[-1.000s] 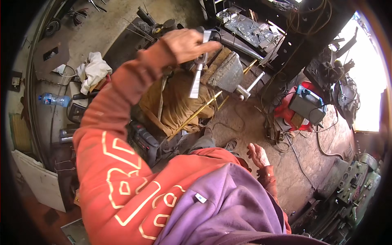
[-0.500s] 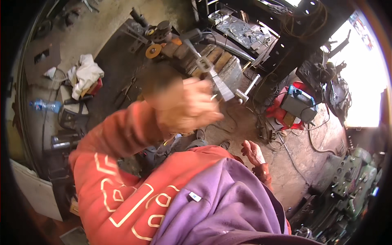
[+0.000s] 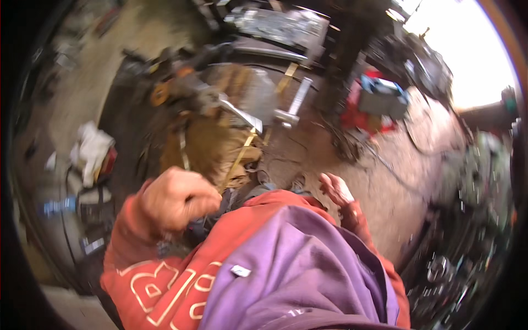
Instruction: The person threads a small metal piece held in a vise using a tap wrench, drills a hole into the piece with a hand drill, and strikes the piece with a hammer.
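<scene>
Though seeing silvery bar [image 3: 242,114] well beyond left grip [image 3: 179,201], cannot tell latter's closure; parted right grip [image 3: 336,190] above brownish workshop floor [image 3: 393,203].

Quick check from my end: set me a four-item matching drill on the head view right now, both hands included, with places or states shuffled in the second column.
1. Left hand
2. Right hand
3. White cloth
4. Grey box with a blue top

A. Bunched up, toward the picture's left side
B. Fingers loosely extended, seen against the floor
C. Beside a red object, toward the upper right
D. Fingers curled, below the brown cloth in the picture

Pairs: 1-D, 2-B, 3-A, 4-C
</scene>
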Demonstrator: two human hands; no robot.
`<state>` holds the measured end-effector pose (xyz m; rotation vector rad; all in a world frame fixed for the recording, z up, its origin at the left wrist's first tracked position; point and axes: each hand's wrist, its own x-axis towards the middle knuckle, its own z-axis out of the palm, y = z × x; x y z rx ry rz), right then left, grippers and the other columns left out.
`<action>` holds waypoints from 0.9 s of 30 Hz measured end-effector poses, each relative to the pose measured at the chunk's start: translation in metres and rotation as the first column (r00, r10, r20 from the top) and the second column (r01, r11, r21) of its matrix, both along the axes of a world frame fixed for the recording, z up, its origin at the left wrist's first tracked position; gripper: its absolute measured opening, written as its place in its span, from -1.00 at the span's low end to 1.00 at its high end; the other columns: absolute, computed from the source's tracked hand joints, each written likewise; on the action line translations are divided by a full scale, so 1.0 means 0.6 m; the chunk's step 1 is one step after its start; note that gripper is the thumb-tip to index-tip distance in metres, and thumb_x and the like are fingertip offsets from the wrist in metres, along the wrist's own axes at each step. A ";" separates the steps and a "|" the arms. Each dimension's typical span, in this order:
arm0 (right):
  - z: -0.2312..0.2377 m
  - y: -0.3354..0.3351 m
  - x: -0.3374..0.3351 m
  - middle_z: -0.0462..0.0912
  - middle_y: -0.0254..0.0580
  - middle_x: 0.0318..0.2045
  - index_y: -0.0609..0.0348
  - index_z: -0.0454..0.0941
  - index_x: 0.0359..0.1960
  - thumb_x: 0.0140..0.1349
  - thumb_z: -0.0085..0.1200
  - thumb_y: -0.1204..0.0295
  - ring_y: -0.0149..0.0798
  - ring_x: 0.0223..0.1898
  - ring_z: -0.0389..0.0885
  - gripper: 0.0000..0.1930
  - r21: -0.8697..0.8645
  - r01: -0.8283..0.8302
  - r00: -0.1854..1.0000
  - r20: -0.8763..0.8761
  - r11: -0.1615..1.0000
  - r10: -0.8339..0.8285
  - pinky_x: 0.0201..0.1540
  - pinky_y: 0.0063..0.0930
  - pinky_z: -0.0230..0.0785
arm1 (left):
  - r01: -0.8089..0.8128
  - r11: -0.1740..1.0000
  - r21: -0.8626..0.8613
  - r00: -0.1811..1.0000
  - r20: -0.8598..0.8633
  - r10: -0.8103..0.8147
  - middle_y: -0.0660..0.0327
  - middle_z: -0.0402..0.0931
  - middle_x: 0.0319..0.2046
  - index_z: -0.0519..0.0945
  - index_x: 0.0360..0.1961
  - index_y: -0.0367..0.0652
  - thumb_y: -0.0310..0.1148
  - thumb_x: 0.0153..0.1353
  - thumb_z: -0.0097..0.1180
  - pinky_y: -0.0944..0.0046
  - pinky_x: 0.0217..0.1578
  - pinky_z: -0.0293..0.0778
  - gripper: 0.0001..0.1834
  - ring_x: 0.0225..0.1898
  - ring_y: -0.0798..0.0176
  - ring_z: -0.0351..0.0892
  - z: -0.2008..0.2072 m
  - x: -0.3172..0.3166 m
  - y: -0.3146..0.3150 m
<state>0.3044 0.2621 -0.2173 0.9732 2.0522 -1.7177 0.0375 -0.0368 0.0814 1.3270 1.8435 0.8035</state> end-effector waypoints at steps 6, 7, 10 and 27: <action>0.044 -0.024 -0.023 0.65 0.22 -0.33 0.28 0.57 -0.28 0.42 -0.10 -0.05 0.24 -0.22 0.61 -0.46 0.271 -0.253 0.965 -0.004 0.929 0.264 -0.18 -0.03 0.39 | 0.180 0.973 0.144 0.573 -0.819 0.015 -0.02 0.54 0.08 0.57 0.04 -0.25 -0.15 0.10 0.34 0.05 0.07 0.37 -0.46 0.11 -0.06 0.50 0.023 -0.091 0.131; 0.049 -0.021 -0.027 0.65 0.22 -0.33 0.28 0.57 -0.28 0.42 -0.10 -0.05 0.24 -0.22 0.61 -0.46 0.269 -0.248 0.966 -0.007 0.931 0.260 -0.18 -0.03 0.39 | 0.108 0.984 0.139 0.674 -0.738 0.031 0.00 0.52 0.12 0.52 0.13 -0.25 -0.19 0.20 0.27 0.06 0.19 0.31 -0.47 0.13 -0.11 0.50 0.013 -0.115 0.132; 0.049 -0.019 -0.030 0.65 0.20 -0.35 0.26 0.59 -0.25 0.39 -0.05 -0.04 0.22 -0.21 0.63 -0.49 0.263 -0.145 0.984 -0.060 0.954 0.166 -0.15 -0.02 0.43 | 0.096 0.963 0.252 0.799 -0.596 0.077 -0.03 0.55 0.07 0.52 0.17 -0.26 -0.36 0.27 0.22 0.11 0.11 0.37 -0.55 0.07 -0.07 0.54 -0.030 -0.166 0.133; -0.435 0.609 -0.227 0.46 0.06 0.09 0.04 0.51 0.05 0.09 0.23 0.04 0.05 0.19 0.41 -0.46 0.460 -0.844 0.521 0.583 0.275 0.624 0.14 -0.04 0.34 | -0.835 0.545 0.078 0.361 -0.671 0.648 -0.02 0.47 0.18 0.43 0.26 -0.38 -0.23 0.48 -0.18 0.08 0.25 0.24 -0.50 0.20 0.02 0.44 -0.030 0.007 0.216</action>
